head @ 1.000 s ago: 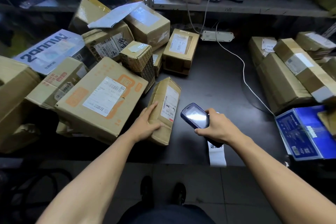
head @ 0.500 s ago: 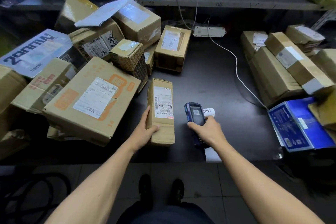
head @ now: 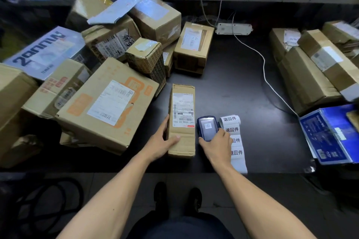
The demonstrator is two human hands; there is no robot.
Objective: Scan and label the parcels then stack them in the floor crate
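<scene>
A long narrow cardboard parcel (head: 182, 137) lies flat on the black table (head: 233, 87), its white shipping label facing up. My left hand (head: 161, 141) grips its near left side, thumb on top. My right hand (head: 217, 145) holds a dark blue handheld scanner (head: 207, 127) just right of the parcel, low over the table. A strip of white labels with black characters (head: 236, 141) unrolls beside the scanner to the table's front edge. No floor crate is in view.
A heap of cardboard parcels (head: 108, 106) fills the table's left half. More brown boxes (head: 310, 75) and a blue box (head: 330, 134) sit at the right. A white power strip (head: 234, 29) and its cable lie at the back, under a shelf. My shoes stand on the floor below.
The parcel was turned from tilted to flat and straight, label up. My right hand lowered the scanner beside it, and the label strip now shows fully.
</scene>
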